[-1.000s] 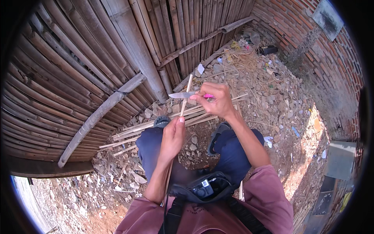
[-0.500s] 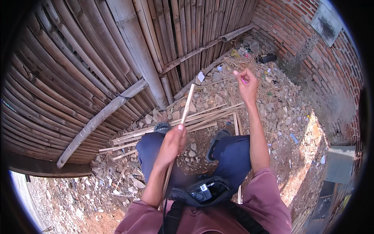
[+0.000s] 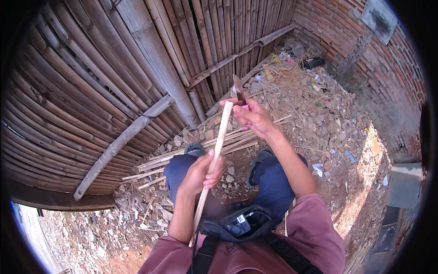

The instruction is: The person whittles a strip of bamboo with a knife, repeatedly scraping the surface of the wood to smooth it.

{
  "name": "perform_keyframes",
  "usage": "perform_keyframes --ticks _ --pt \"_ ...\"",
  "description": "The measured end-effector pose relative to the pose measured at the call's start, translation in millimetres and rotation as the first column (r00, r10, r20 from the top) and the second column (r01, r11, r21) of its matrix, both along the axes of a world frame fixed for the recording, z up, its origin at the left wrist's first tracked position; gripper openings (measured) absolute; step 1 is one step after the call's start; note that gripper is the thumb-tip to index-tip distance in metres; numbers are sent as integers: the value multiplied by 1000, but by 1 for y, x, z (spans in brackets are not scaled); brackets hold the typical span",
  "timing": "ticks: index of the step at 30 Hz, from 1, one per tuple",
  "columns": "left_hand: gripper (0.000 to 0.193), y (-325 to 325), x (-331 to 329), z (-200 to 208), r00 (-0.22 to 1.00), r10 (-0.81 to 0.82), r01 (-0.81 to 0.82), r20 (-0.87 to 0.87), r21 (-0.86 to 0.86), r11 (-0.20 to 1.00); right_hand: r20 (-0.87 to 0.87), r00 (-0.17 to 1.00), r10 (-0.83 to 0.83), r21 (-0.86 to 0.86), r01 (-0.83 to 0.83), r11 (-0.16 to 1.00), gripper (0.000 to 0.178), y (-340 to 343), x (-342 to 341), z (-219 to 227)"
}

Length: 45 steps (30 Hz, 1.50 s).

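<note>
My left hand (image 3: 204,172) is closed around a long pale bamboo strip (image 3: 222,132), which slants upward from beside my body. In my right hand (image 3: 255,119) is a knife (image 3: 238,90) with a pink handle, its blade pointing up and away from me. The fingers of that hand are close to the strip's top end; whether the blade touches it I cannot tell. More pale strips (image 3: 157,160) lie on the ground just beyond my feet.
A bamboo slat wall (image 3: 86,91) rises on the left and ahead, with a thick bamboo post (image 3: 157,59). A brick wall (image 3: 337,34) stands at the far right. Rubble and litter (image 3: 319,118) cover the ground. An open black bag (image 3: 239,223) sits at my waist.
My right hand has moved left and nearer, from the far right to the strip's top end, and the knife blade now shows clearly. My left hand still grips the strip, its fingers more in view.
</note>
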<state>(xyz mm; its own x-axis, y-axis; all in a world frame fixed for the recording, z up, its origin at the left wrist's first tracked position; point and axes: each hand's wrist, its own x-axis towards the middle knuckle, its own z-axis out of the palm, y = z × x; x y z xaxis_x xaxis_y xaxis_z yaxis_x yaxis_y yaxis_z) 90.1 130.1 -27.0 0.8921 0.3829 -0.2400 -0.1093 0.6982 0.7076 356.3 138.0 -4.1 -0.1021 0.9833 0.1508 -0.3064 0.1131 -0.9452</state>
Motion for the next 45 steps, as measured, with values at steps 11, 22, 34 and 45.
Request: perform_keyframes --ticks 11,22,34,45 --pt "46 -9 24 8 947 290 -197 -140 460 866 43 992 -120 -18 121 993 35 -3 -8 1" --pt "30 20 27 17 920 322 -160 -224 536 829 230 920 -317 195 275 941 38 -10 -9 17" --pt "25 27 30 17 921 362 -193 -146 636 747 611 543 -577 598 162 785 30 -14 -18 18" --pt "23 14 41 6 772 625 -341 -119 751 565 586 621 -520 562 150 814 29 -10 -27 9"
